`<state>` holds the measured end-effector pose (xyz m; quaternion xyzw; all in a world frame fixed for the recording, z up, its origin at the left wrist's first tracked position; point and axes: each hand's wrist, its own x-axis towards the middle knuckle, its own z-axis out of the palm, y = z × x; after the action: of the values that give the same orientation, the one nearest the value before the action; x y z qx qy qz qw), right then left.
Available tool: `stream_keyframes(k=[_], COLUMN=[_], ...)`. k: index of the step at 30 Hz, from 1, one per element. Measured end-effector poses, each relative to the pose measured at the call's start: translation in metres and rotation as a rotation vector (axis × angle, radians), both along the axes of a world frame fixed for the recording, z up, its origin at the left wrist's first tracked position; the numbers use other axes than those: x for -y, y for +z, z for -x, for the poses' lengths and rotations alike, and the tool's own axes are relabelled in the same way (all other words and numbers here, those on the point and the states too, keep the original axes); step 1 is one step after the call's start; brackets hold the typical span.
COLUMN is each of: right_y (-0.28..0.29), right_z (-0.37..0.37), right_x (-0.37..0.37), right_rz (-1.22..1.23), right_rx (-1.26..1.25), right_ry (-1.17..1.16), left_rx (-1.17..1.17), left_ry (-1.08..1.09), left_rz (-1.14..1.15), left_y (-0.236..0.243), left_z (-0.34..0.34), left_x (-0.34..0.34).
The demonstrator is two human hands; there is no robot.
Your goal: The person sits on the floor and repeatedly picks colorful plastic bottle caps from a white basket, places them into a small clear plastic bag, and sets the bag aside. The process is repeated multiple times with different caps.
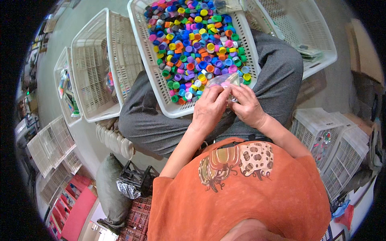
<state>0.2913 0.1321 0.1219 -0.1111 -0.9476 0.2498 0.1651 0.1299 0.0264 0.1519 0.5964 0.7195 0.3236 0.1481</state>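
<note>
Both my hands meet over the near edge of a white plastic basket (177, 113) resting against my legs. Heaped in it are many small plastic caps (189, 48) in blue, yellow, green, orange, purple and pink. My left hand (210, 105) and my right hand (248, 105) are closed with fingertips together on a clear plastic bag (231, 78). Something pink shows through the bag close to the fingers. What exactly the fingertips pinch is partly hidden behind them.
White baskets (93, 64) stand at the left, one with colourful packed items. Another white basket (321, 32) at the right holds flat clear packs (309, 52). Stacked baskets (321, 132) stand at lower right. A grey-green sack (111, 188) and red crates (136, 219) are at lower left.
</note>
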Motion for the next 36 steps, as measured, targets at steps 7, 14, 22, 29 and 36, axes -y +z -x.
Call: stream_keyframes(k=[7, 14, 22, 29, 36], right_y=[0.001, 0.003, 0.005, 0.004, 0.006], right_z=[-0.003, -0.005, -0.004, 0.003, 0.008], right_x=[-0.004, -0.002, -0.008, -0.009, -0.014], right_rz=[-0.055, -0.031, 0.006, 0.026, 0.077], right_rx=[-0.006, 0.025, 0.085, 0.071, 0.067], right_ry=[0.047, 0.174, 0.171, 0.157, 0.155], left_rx=[0.162, 0.001, 0.071, 0.297, 0.407], left_ry=[-0.001, -0.3, -0.103, 0.027, 0.333], left_rz=[0.055, 0.558, 0.481, 0.315, 0.257], left_y=[0.008, -0.158, -0.194, -0.171, -0.183], left_z=[0.035, 0.003, -0.002, 0.049, 0.114], left_x=[-0.037, -0.126, -0.14, -0.101, -0.133])
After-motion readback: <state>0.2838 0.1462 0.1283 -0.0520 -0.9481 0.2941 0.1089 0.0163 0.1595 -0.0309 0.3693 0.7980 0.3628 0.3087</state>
